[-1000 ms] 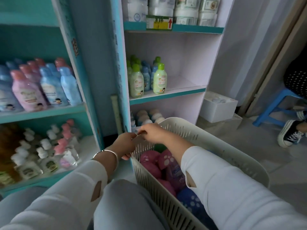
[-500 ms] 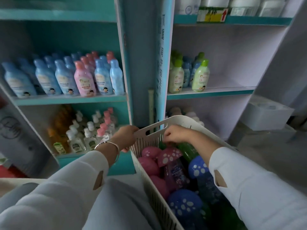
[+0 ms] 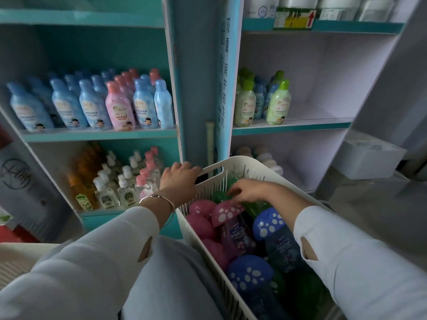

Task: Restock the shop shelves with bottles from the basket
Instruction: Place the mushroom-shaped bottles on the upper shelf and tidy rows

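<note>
The white slatted basket (image 3: 233, 163) stands in front of the person, its far end close against two shelf units. Beyond its left corner is the teal shelf (image 3: 99, 135), lined with upright blue bottles (image 3: 67, 107) and a pink bottle (image 3: 117, 109) among them. On the level below, small pump bottles (image 3: 126, 190) stand in a crowd just left of the basket. Beyond its right corner is the pale shelf (image 3: 300, 126), where green-capped bottles (image 3: 278, 102) stand at the left end. Round pale jars (image 3: 265, 157) sit right behind the far rim. A white box (image 3: 369, 155) rests on the floor well to the basket's right.

Inside the basket the stock lies packed together: a pink paw-print cap (image 3: 227, 213), a blue paw-print cap (image 3: 268, 224) and a green bottle (image 3: 257, 206) at the far end.

The left hand (image 3: 178, 181), a bracelet (image 3: 159, 199) on its wrist, grips the far left corner of the basket by the handle slot, fingers curled over the rim. The right hand (image 3: 247, 191) is down inside the far end, palm down and fingers bent, fingertips touching the green bottle and the pink cap. From here I cannot tell whether it has actually closed on anything.
</note>
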The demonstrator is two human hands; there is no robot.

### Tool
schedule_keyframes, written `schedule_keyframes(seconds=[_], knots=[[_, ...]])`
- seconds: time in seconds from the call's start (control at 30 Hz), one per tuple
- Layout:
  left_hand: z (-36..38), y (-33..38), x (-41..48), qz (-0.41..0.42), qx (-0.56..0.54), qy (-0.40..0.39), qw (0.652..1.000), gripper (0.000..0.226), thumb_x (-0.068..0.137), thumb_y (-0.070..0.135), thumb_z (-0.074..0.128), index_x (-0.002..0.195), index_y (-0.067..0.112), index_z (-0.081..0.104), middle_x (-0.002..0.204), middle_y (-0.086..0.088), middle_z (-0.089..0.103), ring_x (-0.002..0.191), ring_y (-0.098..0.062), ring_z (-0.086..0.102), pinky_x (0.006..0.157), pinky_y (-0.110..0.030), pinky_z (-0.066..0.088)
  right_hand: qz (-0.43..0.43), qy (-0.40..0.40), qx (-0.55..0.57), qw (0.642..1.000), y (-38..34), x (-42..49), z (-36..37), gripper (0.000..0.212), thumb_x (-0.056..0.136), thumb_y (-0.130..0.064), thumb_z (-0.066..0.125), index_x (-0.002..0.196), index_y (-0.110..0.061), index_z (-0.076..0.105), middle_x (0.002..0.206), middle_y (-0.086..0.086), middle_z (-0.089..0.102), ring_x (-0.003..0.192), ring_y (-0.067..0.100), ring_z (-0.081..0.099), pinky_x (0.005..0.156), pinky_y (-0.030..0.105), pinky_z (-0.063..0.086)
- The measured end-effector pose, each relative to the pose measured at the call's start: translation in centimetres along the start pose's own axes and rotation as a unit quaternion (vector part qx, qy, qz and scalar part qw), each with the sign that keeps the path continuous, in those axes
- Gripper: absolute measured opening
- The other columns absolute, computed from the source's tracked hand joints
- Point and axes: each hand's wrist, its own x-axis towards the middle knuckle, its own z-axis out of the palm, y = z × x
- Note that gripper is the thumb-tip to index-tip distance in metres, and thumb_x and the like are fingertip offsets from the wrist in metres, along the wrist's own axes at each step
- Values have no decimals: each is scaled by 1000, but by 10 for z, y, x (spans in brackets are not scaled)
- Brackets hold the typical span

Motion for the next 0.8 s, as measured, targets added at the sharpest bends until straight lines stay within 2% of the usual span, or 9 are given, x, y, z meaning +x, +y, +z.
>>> schedule_keyframes(seconds=[0.1, 0.23, 0.33, 0.4, 0.5, 0.57, 0.63, 0.73, 0.8], knots=[[0, 18, 3, 71, -32, -26, 997, 50, 86, 8, 45, 130, 31, 49, 135, 2, 46, 125, -22, 39, 104, -38, 32, 8, -65, -30, 997, -7, -1, 9, 72, 80, -36, 73, 141, -12, 42, 138, 4, 51, 125, 23, 50, 105, 32, 39], [0, 28, 0, 102, -59, -112, 987, 40, 86, 19, 53, 125, 29, 56, 128, -4, 54, 118, -24, 51, 99, -35, 42, -16, -67, -76, 995, -18, -3, 14, 63, 74, -32, 79, 128, -13, 52, 126, 5, 58, 113, 23, 55, 92, 28, 44], [0, 34, -7, 129, -78, -198, 969, 43, 89, 12, 50, 132, 20, 52, 130, -6, 57, 116, -23, 54, 92, -24, 39, -30, -87, -6, 996, -19, -9, 12, 75, 73, -19, 81, 137, -12, 42, 131, 4, 54, 116, 21, 54, 95, 27, 44], [2, 37, -11, 128, -93, -216, 963, 45, 89, 9, 49, 133, 16, 49, 130, -8, 56, 119, -23, 52, 93, -23, 36, -34, -69, -5, 997, -17, -13, 13, 75, 70, -21, 83, 134, -13, 45, 129, 3, 55, 111, 19, 54, 93, 27, 45], [2, 38, -14, 111, -141, -208, 961, 43, 90, 8, 47, 134, 11, 48, 130, -11, 56, 118, -24, 52, 91, -23, 35, -33, -13, 11, 999, -13, -20, 10, 67, 68, -25, 84, 123, -14, 48, 108, -1, 56, 94, 14, 51, 76, 24, 42], [-4, 36, -15, 96, -193, -184, 959, 43, 90, 7, 48, 133, 8, 46, 122, -10, 58, 109, -19, 54, 83, -21, 35, -22, 37, 60, 997, -13, -26, 0, 54, 70, -23, 82, 113, -17, 51, 96, -3, 54, 85, 12, 50, 63, 22, 40], [-14, 34, -16, 82, -250, -135, 955, 47, 89, 11, 54, 134, 11, 41, 117, -6, 57, 104, -15, 54, 83, -18, 38, -23, 93, 143, 985, -15, -30, -12, 45, 71, -23, 81, 104, -20, 51, 90, -3, 56, 79, 10, 51, 61, 21, 43], [-32, 29, -18, 31, -403, -97, 910, 63, 84, 9, 62, 139, 15, 30, 123, -11, 55, 109, -26, 58, 93, -36, 49, -31, 151, 287, 945, -32, -39, -30, 45, 73, -23, 80, 107, -20, 51, 95, -2, 57, 83, 12, 58, 64, 26, 52], [-44, 26, -23, 5, -483, -67, 873, 71, 81, 2, 64, 140, 15, 26, 121, -12, 55, 102, -26, 60, 84, -38, 55, -34, 177, 356, 917, -47, -45, -37, 46, 74, -23, 79, 110, -18, 50, 100, -1, 57, 91, 17, 60, 65, 30, 55]])
